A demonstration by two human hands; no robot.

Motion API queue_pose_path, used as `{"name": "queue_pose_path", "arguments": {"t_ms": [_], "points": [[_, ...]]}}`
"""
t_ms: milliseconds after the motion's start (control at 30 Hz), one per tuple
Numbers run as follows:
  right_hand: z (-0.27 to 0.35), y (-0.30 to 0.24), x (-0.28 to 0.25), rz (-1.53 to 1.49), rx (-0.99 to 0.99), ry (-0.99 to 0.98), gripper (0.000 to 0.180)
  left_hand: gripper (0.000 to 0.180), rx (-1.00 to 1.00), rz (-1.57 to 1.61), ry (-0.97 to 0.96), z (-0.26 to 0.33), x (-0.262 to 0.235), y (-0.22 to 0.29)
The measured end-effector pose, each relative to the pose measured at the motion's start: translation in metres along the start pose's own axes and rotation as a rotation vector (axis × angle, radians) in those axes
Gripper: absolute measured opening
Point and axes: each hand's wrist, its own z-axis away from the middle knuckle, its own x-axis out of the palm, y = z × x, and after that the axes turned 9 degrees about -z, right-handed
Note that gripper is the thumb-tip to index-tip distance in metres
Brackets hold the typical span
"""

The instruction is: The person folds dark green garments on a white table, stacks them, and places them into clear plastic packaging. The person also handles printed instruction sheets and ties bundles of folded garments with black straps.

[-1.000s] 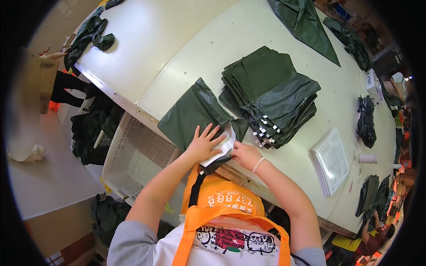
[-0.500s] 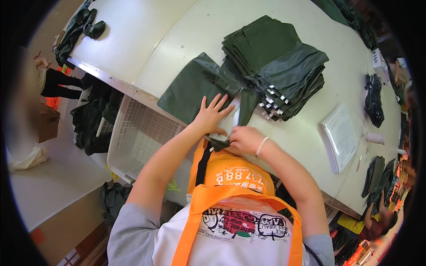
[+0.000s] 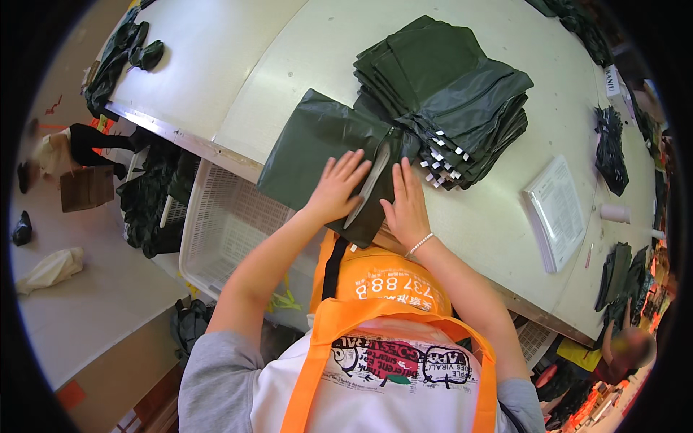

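A folded piece of shiny dark green material [image 3: 307, 148] lies at the table's near edge. A narrow strip of a white sheet [image 3: 369, 189] shows in the gap of its fold, the rest of the sheet covered. My left hand [image 3: 336, 189] rests on the material left of this strip, fingers stretched out. Across the gap, my right hand [image 3: 408, 206] lies flat on the narrower flap with its fingers extended. Just beyond, a thick stack of folded dark green pieces [image 3: 426, 61] has several small white tags [image 3: 444, 162] along its near side.
A pile of printed sheets [image 3: 554, 213] lies to the right on the white table [image 3: 289, 43], near a white roll [image 3: 615, 213]. Below the table's left edge sits a white plastic basket [image 3: 209, 245]. Other people are at the far left and right.
The flap has come over the white sheet, leaving only a strip visible. My right hand has gone from a closed pinch at the near edge to lying flat, farther up and right.
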Motion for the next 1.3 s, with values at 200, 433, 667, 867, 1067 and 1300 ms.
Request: {"name": "queue_pose_path", "arguments": {"t_ms": [200, 433, 667, 867, 1067, 1300], "points": [[-0.004, 0.016, 0.032, 0.131, 0.025, -0.293, 0.055, 0.061, -0.042, -0.177, -0.008, 0.032, 0.000, -0.014], [-0.099, 0.041, -0.096, 0.162, 0.043, 0.647, 0.056, 0.060, -0.151, -0.170, 0.002, 0.014, -0.031, -0.090], [-0.065, 0.128, -0.119, -0.686, 0.936, 0.655, 0.121, 0.042, -0.568, 0.682, 0.214, -0.071, -0.017, -0.089], [-0.059, 0.185, -0.115, -0.445, 1.160, 0.730, 0.123, 0.095, -1.050, 1.357, 0.148, -0.187, -0.006, 0.035], [-0.064, 0.173, -0.141, -0.591, 0.957, 0.719, 0.081, 0.097, -0.995, 0.844, 0.364, -0.223, 0.057, 0.072], [-0.042, 0.200, -0.192, -0.409, 0.953, 0.573, 0.106, 0.091, -0.761, 1.013, 0.396, -0.253, 0.080, 0.096]]}}
